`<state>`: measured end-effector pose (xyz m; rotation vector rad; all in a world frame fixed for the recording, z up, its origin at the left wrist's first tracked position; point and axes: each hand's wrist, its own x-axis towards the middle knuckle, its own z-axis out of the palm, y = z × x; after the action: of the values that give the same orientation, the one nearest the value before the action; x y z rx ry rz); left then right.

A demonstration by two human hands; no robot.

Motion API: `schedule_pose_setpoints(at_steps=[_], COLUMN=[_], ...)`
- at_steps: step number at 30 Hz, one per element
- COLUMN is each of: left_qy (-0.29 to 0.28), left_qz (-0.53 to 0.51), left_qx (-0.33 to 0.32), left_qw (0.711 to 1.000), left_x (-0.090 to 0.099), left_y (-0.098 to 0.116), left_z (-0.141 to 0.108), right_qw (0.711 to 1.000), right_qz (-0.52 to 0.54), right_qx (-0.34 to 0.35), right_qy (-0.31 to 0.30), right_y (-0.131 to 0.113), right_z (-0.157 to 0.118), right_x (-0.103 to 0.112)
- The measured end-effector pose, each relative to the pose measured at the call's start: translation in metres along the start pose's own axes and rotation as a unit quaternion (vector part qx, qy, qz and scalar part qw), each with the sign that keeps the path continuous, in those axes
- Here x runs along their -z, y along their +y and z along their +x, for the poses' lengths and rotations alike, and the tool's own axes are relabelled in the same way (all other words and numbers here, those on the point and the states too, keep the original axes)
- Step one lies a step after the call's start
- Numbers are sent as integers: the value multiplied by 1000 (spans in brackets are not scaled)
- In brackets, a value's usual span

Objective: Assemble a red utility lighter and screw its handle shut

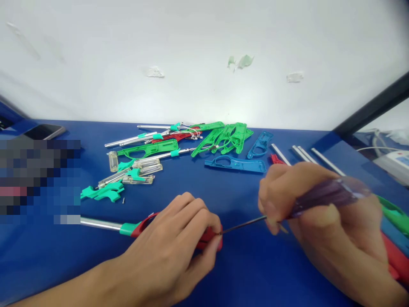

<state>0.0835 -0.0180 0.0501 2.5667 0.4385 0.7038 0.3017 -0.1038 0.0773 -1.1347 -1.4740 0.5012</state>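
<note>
A red lighter (136,230) with a teal collar and a silver tube lies on the blue table, its tube pointing left. My left hand (179,243) is closed over its red body, thumb and fingers at the right end. In my right hand (326,221) is a screwdriver (332,194) with a translucent purple handle, the fingers wrapped round it. The screwdriver's thin shaft runs left, and its tip touches the red body's right end beside my left fingertips. My palm and fingers hide most of the red body.
Green shells (236,136), blue shells (236,164) and silver tubes with wires (128,140) lie at the back. Teal pieces (105,192), clear parts (113,161) and a small screw (123,200) are at left. A phone (47,131) sits far left; more tubes (302,154) lie at right.
</note>
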Motion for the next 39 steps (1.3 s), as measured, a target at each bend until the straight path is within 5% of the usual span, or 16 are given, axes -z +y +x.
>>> schedule_pose_setpoints(at_steps=[8,13,18,26,39], left_qy=[-26,-32,-24,-6,6], left_qz=[-45,-43,-32,-15,94], left_qx=[9,14,0,-13,-88], left_qw=[999,998,999,1000,992], left_x=[5,5,3,-2,-1], left_y=[-1,-3,-4,-4,-4], left_z=[-1,0,-1,0,3], right_qw=[999,999,998,993,996], right_qz=[5,-37,-15,-91,18], right_qx=[-13,-11,59,47,62], right_qy=[-40,12,0,54,-63], right_y=[-1,5,10,7,6], right_z=[7,5,5,8,16], right_x=[7,5,1,-2,-7])
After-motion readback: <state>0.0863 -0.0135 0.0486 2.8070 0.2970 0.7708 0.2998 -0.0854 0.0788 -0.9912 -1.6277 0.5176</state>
